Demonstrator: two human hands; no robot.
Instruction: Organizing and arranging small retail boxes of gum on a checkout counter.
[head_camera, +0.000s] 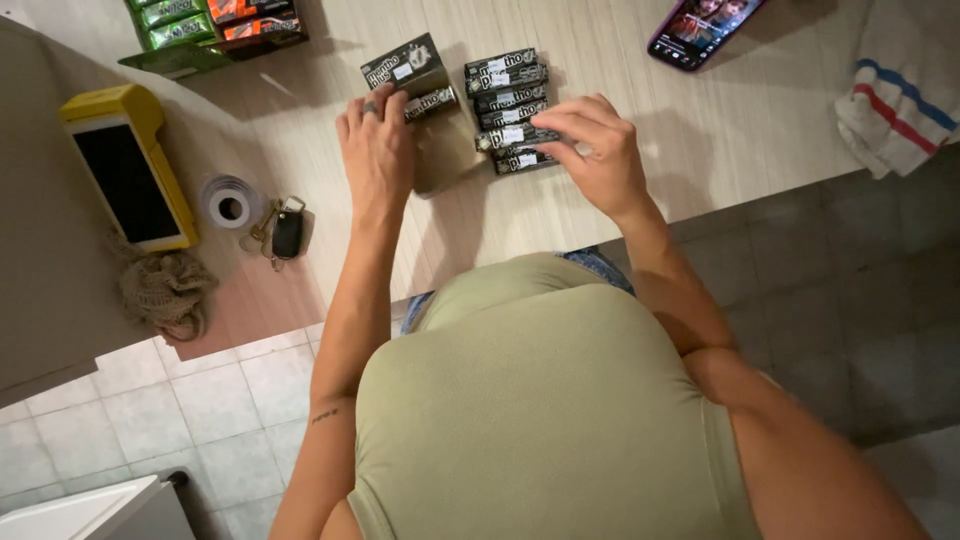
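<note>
Pale wood-grain surface, seen from above. Left hand flat, fingers nearly straight, pressed on a small brown carton; fingertips touching one black candy stick just below an open black display box with white label. Nothing gripped. Right hand half curled, fingertips pinching the lower end of a stack of black sticks, each with a small white label patch, lying side by side in a column right of the box. Green and orange packs in a tray top left. Yellow-edged card terminal far left, paper roll and dark key fob beside it. Phone top right, screen lit. Striped cloth at right edge.
</note>
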